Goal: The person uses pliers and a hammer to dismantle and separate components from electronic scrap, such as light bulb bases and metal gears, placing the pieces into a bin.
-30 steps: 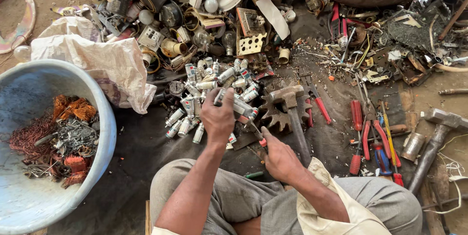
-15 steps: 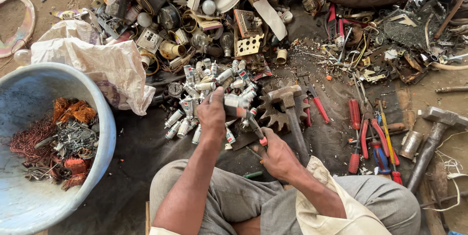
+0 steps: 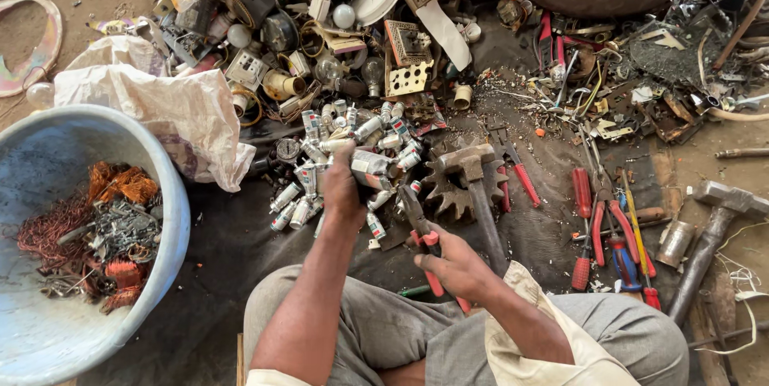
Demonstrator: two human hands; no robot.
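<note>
Left hand (image 3: 343, 186) is closed around a small white cylinder (image 3: 370, 163), lifted just over the pile of cylinders (image 3: 336, 154) on the floor. Right hand (image 3: 450, 264) grips red-handled pliers (image 3: 423, 230) beside the hammer (image 3: 477, 194).

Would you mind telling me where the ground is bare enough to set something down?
Bare dark mat lies between the blue plastic basin and the left hand. Behind the grey-headed hammer, scrap crowds everything.
</note>
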